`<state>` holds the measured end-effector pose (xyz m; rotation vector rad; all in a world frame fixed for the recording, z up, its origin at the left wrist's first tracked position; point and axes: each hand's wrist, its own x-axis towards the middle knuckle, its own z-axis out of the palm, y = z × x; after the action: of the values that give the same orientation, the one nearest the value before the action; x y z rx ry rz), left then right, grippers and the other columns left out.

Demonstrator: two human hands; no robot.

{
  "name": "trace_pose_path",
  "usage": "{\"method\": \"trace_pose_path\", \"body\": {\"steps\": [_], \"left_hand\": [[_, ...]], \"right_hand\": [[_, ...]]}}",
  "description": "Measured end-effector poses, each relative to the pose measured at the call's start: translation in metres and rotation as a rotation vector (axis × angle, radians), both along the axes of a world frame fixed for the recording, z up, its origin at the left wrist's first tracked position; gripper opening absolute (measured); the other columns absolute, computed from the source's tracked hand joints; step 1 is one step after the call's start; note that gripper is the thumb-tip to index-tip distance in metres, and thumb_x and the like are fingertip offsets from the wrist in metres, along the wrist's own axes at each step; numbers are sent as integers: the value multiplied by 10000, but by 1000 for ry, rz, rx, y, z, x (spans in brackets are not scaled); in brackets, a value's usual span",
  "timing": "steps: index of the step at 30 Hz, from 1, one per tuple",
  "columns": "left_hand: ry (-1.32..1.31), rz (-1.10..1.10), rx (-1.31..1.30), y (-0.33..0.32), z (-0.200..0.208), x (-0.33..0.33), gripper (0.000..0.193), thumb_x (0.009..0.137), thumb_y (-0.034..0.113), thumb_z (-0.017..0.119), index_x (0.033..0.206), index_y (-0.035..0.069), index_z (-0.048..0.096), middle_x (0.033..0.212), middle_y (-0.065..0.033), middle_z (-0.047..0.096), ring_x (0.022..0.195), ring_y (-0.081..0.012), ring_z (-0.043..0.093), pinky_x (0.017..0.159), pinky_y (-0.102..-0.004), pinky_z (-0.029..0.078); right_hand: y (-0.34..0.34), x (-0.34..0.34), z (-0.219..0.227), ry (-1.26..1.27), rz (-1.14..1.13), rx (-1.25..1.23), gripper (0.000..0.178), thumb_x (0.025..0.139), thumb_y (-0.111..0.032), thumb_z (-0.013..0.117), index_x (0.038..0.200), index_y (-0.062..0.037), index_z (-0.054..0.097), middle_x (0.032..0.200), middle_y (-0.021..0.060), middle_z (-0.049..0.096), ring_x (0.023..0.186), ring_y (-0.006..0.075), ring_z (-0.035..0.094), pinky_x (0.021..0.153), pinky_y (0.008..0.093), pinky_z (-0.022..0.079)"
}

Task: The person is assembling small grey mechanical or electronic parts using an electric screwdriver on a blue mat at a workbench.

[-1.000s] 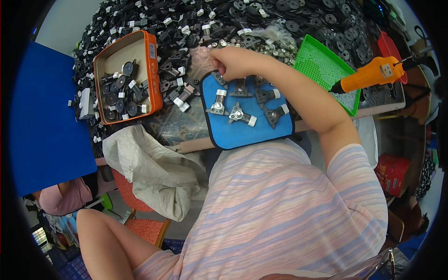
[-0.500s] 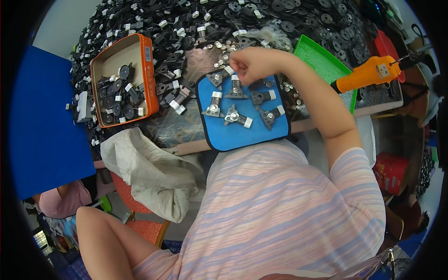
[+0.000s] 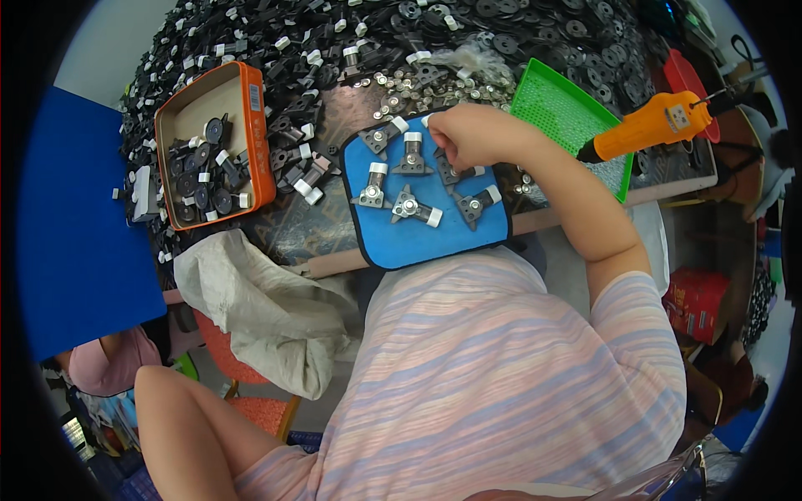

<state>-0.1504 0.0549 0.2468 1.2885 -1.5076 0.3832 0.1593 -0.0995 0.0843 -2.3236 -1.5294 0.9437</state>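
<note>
My right hand [image 3: 478, 136] is over the upper right of a blue mat [image 3: 426, 242] with a black edge. Its fingers are pinched together just above a dark plastic part [image 3: 448, 174] with a white tip; whatever they hold is hidden. Several like parts lie about the mat, among them one on the left [image 3: 372, 188], one in the middle [image 3: 413, 159] and one on the right [image 3: 476, 204]. Some carry a round silver metal piece. Small silver round pieces [image 3: 393, 102] are strewn beyond the mat. No part of my left hand shows.
An orange tin [image 3: 261, 150] with black wheels and parts stands left. Right of the mat are a green mesh tray [image 3: 555, 104] and an orange power screwdriver [image 3: 647, 128]. Black parts [image 3: 225, 42] heap up behind. A whitish sack [image 3: 251, 284] hangs at the table's front edge.
My right hand has moved right and nearer, from above the mat's far middle parts to the upper right part. The view has shifted slightly.
</note>
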Motion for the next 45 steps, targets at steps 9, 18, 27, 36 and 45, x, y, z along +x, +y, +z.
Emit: {"method": "trace_pose_path", "body": {"steps": [9,18,27,36,45], "left_hand": [[-7,-33,3,-5,0,-4,138,847,135,480,822,150,615,874,0,557,831,-168,527,720,-308,405],[-15,-66,5,-8,1,-7,145,846,136,469,811,148,609,850,5,551,806,-160,522,706,-305,402],[-28,-64,10,-11,3,-17,153,844,137,458,800,147,604,826,10,546,782,-151,518,692,-302,399],[-33,-64,3,-10,1,-27,161,843,138,447,789,146,598,803,15,540,757,-142,513,678,-298,396],[-47,-97,-4,-19,2,-28,169,842,140,436,778,144,592,779,19,535,733,-134,508,664,-295,393]], "right_hand": [[-9,-5,-4,29,-46,44,272,622,-20,696,773,-58,472,676,59,637,667,226,635,572,347,474],[-6,-5,-2,1,-68,25,264,638,-35,695,791,-57,481,712,59,642,683,241,630,603,366,477],[36,-14,-22,-64,-3,380,215,769,-49,576,965,-78,493,891,81,658,824,318,626,692,422,480],[40,-20,-30,-146,5,352,159,807,-81,533,965,-86,532,909,85,663,837,326,625,700,423,487],[40,-18,-28,-122,-5,358,160,789,-34,530,942,-72,503,929,80,669,858,321,632,711,417,494]]}}
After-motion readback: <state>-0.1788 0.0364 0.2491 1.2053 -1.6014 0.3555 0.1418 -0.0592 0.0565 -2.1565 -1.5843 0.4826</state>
